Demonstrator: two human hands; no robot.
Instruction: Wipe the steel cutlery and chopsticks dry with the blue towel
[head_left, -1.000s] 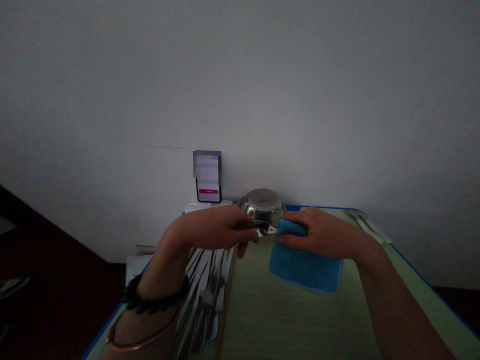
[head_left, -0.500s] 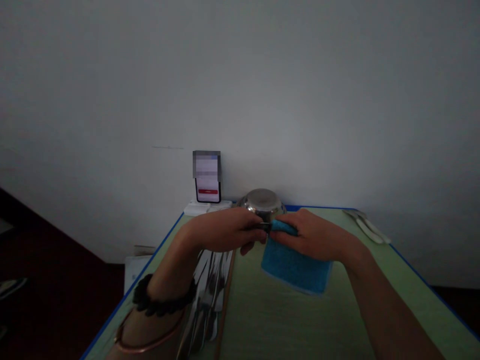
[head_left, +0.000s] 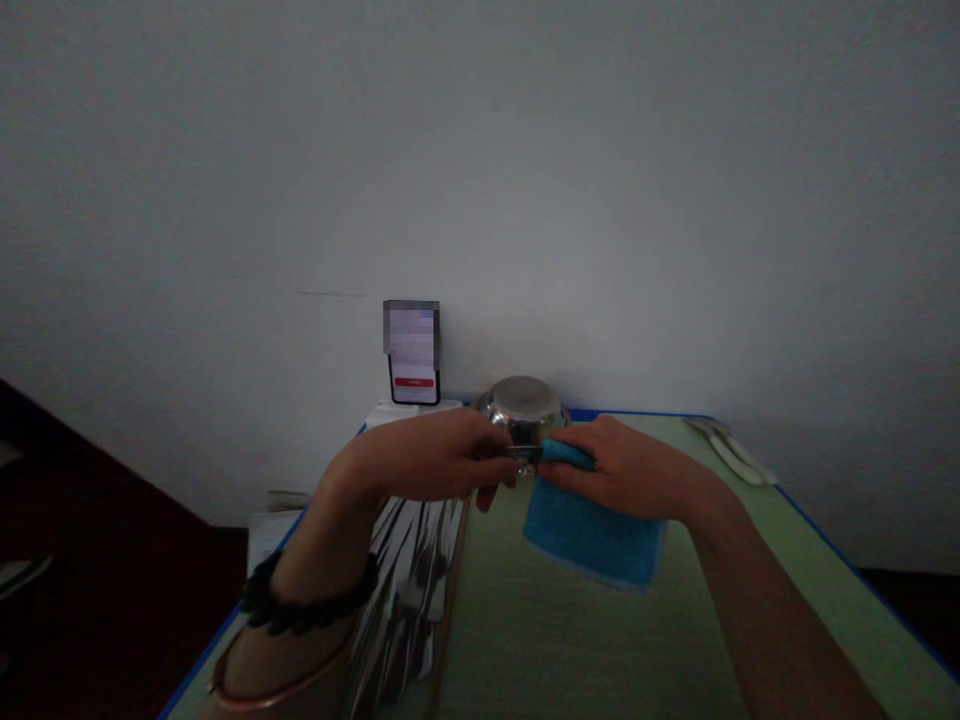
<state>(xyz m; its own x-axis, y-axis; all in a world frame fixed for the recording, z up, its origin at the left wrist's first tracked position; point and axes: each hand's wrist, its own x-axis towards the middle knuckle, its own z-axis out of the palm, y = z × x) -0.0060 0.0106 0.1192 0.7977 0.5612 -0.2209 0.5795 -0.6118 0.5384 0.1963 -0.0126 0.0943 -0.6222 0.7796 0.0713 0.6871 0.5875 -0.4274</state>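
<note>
**Blue cloth (head_left: 592,530) wrapped over one end of a metal utensil (head_left: 525,456)**

I see both hands meeting above the far half of the green worktop (head_left: 562,640). My left hand (head_left: 442,455) is closed around the utensil's near end, fingers curled tight. My right hand (head_left: 630,470) is pinched shut on the upper edge of the blue cloth, which covers the utensil's other end; the rest of the cloth hangs towards the worktop. A steel bowl (head_left: 523,402) sits upturned just behind the hands. A pile of cutlery (head_left: 412,570) lies under the left forearm. A phone (head_left: 412,350) leans on the wall.
</note>
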